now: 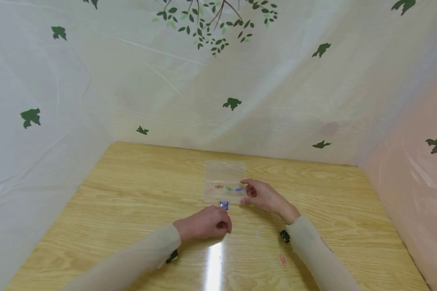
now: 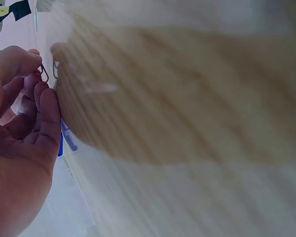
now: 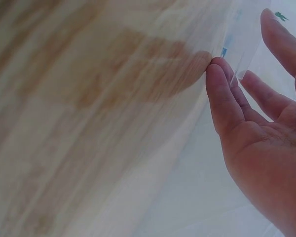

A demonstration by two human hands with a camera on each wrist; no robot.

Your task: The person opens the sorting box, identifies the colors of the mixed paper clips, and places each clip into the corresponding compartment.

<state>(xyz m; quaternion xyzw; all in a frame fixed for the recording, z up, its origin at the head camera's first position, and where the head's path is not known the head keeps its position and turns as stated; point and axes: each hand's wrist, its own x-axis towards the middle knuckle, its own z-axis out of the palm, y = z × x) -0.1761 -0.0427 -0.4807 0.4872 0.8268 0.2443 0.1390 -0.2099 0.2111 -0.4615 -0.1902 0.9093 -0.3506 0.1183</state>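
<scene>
A clear plastic box [image 1: 224, 197] lies with its lid [image 1: 225, 171] raised at the back. In its tray sit a pink paper clip [image 1: 210, 189], an orange-red one [image 1: 219, 186], a green one [image 1: 229, 188] and a blue one [image 1: 238, 189]. My right hand [image 1: 264, 196] holds the right end of the box, thumb and fingers about its side. In front of the box, my left hand [image 1: 205, 223] pinches a red paper clip [image 2: 43, 73] between thumb and fingers, just above the table. The head view hides that clip.
A small blue object [image 1: 223, 205] is at the box's front edge; its kind is unclear. Right of my left hand lies a whitish paper clip [image 1: 257, 234], and a red-pink paper clip [image 1: 283, 259] is nearer me. Light-coloured sheeting [image 1: 167, 101] surrounds the wooden table [image 1: 138, 182].
</scene>
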